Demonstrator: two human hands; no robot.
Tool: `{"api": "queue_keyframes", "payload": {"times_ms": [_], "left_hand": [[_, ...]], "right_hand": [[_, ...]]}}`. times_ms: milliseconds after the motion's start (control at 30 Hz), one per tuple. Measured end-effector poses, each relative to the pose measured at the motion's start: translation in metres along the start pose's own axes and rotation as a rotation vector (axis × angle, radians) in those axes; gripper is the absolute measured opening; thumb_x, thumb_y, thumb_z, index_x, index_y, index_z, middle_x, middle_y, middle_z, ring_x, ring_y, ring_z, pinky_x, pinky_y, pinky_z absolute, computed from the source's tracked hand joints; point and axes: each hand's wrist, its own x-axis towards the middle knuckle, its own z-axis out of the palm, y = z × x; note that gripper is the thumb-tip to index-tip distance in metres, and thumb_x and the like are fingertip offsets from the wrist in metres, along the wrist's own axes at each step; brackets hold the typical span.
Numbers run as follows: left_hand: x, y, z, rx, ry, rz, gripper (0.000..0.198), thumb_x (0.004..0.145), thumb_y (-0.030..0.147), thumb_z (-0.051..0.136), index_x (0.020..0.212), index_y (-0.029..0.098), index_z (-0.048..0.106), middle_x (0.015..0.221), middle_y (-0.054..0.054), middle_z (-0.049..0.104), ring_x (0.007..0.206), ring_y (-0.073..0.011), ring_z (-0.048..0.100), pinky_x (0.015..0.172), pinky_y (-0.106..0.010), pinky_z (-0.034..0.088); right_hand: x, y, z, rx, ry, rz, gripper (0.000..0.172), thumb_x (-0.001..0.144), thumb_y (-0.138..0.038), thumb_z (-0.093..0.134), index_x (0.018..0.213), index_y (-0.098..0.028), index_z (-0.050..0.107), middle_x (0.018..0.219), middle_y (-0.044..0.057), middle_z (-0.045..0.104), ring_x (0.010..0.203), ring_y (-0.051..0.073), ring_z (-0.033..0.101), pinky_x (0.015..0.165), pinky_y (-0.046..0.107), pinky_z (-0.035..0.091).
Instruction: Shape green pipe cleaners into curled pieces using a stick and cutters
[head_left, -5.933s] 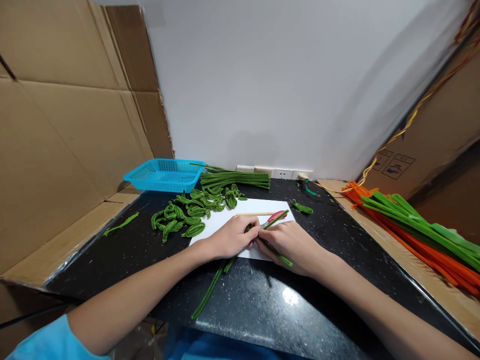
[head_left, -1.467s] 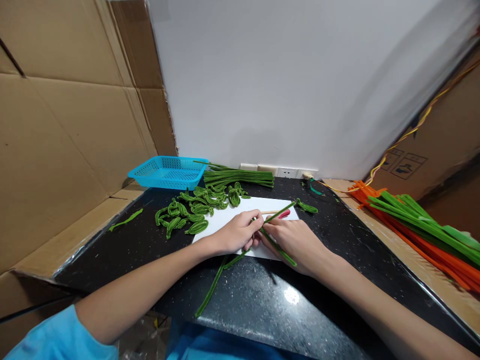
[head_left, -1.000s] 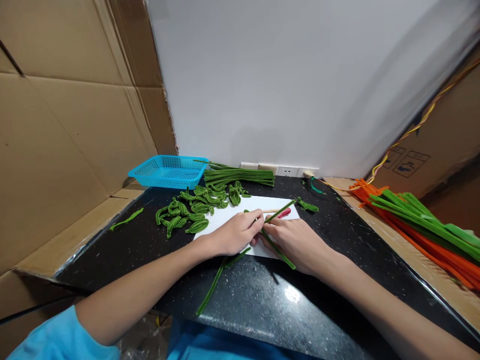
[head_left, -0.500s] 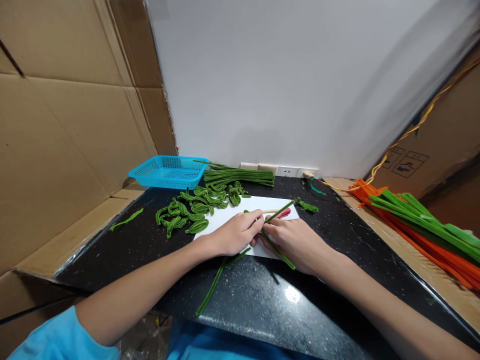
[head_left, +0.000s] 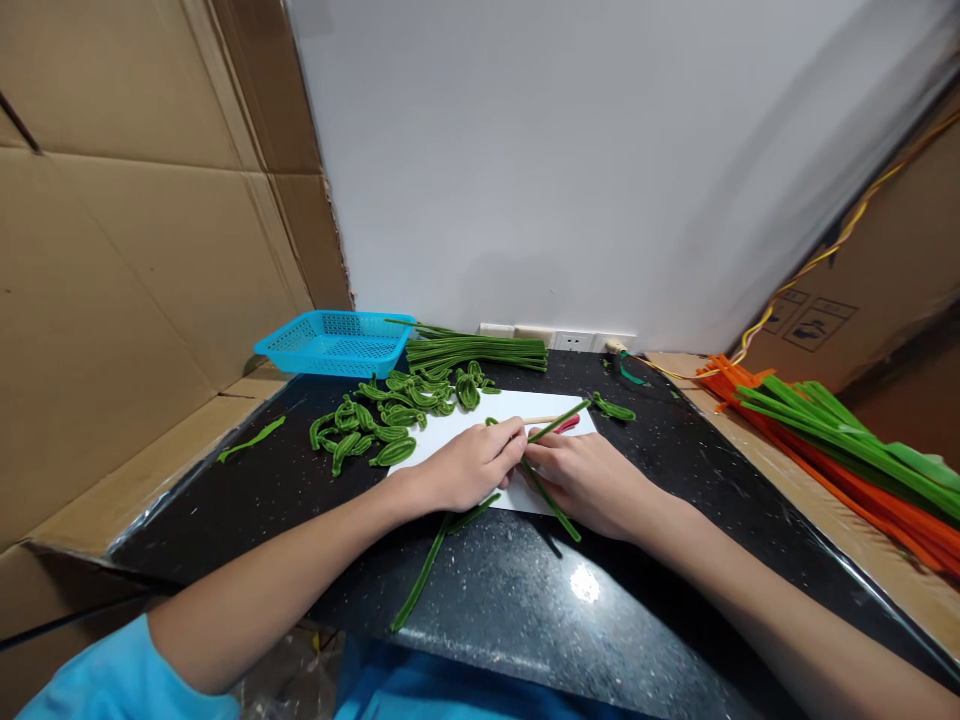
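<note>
My left hand [head_left: 484, 462] and my right hand [head_left: 585, 475] meet over a white sheet [head_left: 510, 405], fingers closed around a green pipe cleaner [head_left: 553, 502]. Its fuzzy ends stick out past my right hand, one up to the right and one down to the right; the part between my fingertips is hidden. Behind my hands lies a tool with red handles [head_left: 568, 424], partly covered. Loose green pipe cleaner pieces [head_left: 424, 575] rest by the table's front edge. To the left sits a pile of leaf-shaped pipe cleaner loops [head_left: 394, 452].
A blue plastic basket [head_left: 337, 345] stands at the back left, beside a bundle of straight green pipe cleaners [head_left: 476, 352]. One shaped piece [head_left: 613, 408] lies right of the sheet. Orange and green strips [head_left: 832, 440] lie at the right edge. Cardboard [head_left: 150, 250] walls the left side.
The lower end of the pipe cleaner has swung slightly to the left. Both hands stay nearly in place, fingers still closed together.
</note>
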Motion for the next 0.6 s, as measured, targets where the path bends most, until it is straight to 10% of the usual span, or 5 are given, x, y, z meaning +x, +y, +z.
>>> {"api": "queue_keyframes", "payload": {"times_ms": [600], "left_hand": [[0.0047, -0.0030, 0.0016, -0.179, 0.011, -0.045, 0.032, 0.102, 0.041, 0.038, 0.079, 0.021, 0.047, 0.062, 0.003, 0.059, 0.060, -0.0149, 0.058, 0.066, -0.026, 0.042]], "right_hand": [[-0.0012, -0.0013, -0.0022, 0.061, 0.023, -0.007, 0.017, 0.098, -0.020, 0.052, 0.099, -0.018, 0.069, 0.091, 0.007, 0.071, 0.072, 0.017, 0.062, 0.062, 0.028, 0.028]]}}
